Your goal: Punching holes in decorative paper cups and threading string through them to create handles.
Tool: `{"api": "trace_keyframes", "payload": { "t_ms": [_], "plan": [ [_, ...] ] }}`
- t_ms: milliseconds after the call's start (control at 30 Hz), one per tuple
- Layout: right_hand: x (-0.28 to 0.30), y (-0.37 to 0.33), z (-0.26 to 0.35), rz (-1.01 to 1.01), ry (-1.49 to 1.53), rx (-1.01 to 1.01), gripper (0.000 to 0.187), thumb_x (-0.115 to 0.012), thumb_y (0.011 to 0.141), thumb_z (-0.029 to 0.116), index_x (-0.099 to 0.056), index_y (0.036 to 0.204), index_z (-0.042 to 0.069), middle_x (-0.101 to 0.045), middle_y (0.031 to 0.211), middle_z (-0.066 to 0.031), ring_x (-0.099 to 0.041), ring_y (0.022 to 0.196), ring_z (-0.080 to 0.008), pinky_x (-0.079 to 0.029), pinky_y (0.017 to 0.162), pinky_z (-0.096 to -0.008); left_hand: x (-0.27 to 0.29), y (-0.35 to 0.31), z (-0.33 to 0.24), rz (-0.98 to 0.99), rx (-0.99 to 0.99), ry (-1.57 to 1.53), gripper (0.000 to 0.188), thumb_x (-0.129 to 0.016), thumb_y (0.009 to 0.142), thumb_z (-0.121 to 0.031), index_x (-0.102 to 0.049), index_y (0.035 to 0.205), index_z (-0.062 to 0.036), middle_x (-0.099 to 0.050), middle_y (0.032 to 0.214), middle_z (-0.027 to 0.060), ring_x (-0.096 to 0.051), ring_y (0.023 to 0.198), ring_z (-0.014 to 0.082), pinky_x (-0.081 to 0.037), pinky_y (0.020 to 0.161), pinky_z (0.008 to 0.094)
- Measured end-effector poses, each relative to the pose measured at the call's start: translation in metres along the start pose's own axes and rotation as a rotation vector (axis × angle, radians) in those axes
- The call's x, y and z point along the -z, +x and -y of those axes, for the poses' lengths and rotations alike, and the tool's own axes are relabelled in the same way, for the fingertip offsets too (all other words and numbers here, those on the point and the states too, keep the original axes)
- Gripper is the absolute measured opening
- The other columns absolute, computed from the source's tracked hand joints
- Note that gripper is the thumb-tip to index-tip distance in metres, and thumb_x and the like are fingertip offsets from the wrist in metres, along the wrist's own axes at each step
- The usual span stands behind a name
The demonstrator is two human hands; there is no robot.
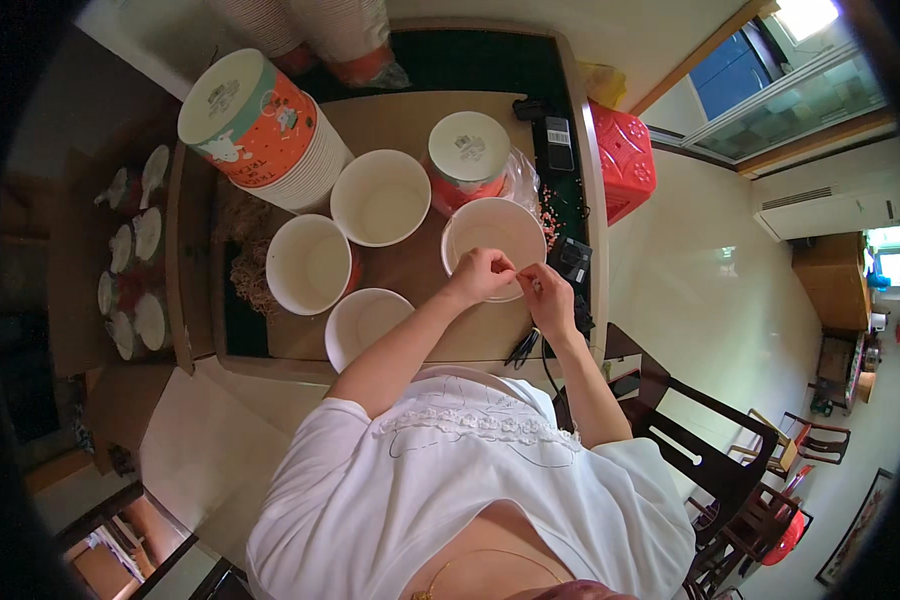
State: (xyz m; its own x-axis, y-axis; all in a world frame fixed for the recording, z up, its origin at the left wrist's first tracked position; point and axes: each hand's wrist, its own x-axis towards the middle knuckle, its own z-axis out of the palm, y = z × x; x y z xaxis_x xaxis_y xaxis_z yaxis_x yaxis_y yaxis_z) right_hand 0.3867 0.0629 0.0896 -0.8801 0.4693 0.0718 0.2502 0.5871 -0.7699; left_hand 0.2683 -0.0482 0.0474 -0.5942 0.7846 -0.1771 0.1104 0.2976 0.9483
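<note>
Both my hands meet over the near rim of a white paper tub [495,225] on the right of the table. My left hand [480,277] pinches with thumb and fingertips. My right hand [550,298] is closed against it, fingertips nearly touching the left ones. Whatever lies between them is too small to make out. Three more open white tubs stand to the left: a far one [382,197], a middle one [310,265] and a near one [365,325], which my left forearm partly covers. Behind my hands an orange tub [468,150] stands bottom up.
A tall stack of orange tubs [270,130] leans at far left, beside tangled brown strands [253,272]. Small pink bits [549,215] and black devices [553,145] line the table's right edge. Beyond stands a red stool [625,160]; left, a cardboard box [75,235] holds several tubs.
</note>
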Motion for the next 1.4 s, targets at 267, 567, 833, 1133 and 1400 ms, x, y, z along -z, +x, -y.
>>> {"api": "trace_keyframes", "payload": {
  "t_ms": [267, 567, 833, 1133, 1400],
  "plan": [
    [-0.005, 0.004, -0.002, -0.037, 0.029, 0.073, 0.008, -0.061, 0.081, 0.007, -0.059, 0.086, 0.003, -0.061, 0.078, -0.0110, -0.059, 0.062, -0.0233, -0.047, 0.056, -0.0296, 0.009, 0.002, -0.004, -0.001, 0.123, -0.119, 0.020, -0.061, 0.084, -0.018, -0.066, 0.082, 0.0004, -0.066, 0.069, 0.0048, -0.060, 0.057, 0.0098, -0.049, 0.054, 0.0245],
    [-0.002, 0.003, 0.003, 0.015, 0.009, -0.020, 0.008, -0.060, 0.082, 0.010, -0.058, 0.087, 0.005, -0.062, 0.084, -0.0122, -0.062, 0.072, -0.0289, -0.049, 0.061, -0.0343, 0.012, -0.001, -0.011, -0.001, 0.128, -0.112, 0.022, -0.063, 0.083, -0.021, -0.066, 0.081, 0.0000, -0.066, 0.069, 0.0055, -0.060, 0.056, 0.0098, -0.049, 0.052, 0.0250],
    [-0.002, 0.003, 0.001, 0.001, -0.007, 0.003, 0.008, -0.060, 0.082, 0.011, -0.058, 0.086, 0.005, -0.062, 0.082, -0.0121, -0.062, 0.068, -0.0274, -0.049, 0.059, -0.0338, 0.010, 0.000, -0.012, -0.054, 0.062, -0.064, 0.015, -0.066, 0.078, -0.018, -0.067, 0.083, -0.0044, -0.066, 0.069, 0.0053, -0.062, 0.059, 0.0116, -0.050, 0.057, 0.0269],
    [-0.003, 0.003, 0.001, -0.010, 0.014, 0.025, 0.005, -0.059, 0.082, 0.009, -0.058, 0.084, 0.004, -0.062, 0.080, -0.0119, -0.062, 0.069, -0.0280, -0.049, 0.059, -0.0333, 0.002, 0.000, -0.013, -0.161, -0.021, -0.012, 0.014, -0.062, 0.081, -0.016, -0.064, 0.081, -0.0020, -0.064, 0.067, 0.0049, -0.057, 0.058, 0.0087, -0.047, 0.057, 0.0261],
    [-0.005, 0.001, -0.001, 0.005, 0.079, 0.048, 0.004, -0.058, 0.082, 0.002, -0.058, 0.086, 0.001, -0.062, 0.077, -0.0097, -0.058, 0.063, -0.0150, -0.045, 0.055, -0.0244, 0.000, -0.003, -0.016, -0.246, -0.065, 0.077, 0.014, -0.062, 0.081, -0.016, -0.061, 0.079, -0.0016, -0.062, 0.065, 0.0094, -0.060, 0.059, 0.0139, -0.047, 0.057, 0.0294]
  ]
}}
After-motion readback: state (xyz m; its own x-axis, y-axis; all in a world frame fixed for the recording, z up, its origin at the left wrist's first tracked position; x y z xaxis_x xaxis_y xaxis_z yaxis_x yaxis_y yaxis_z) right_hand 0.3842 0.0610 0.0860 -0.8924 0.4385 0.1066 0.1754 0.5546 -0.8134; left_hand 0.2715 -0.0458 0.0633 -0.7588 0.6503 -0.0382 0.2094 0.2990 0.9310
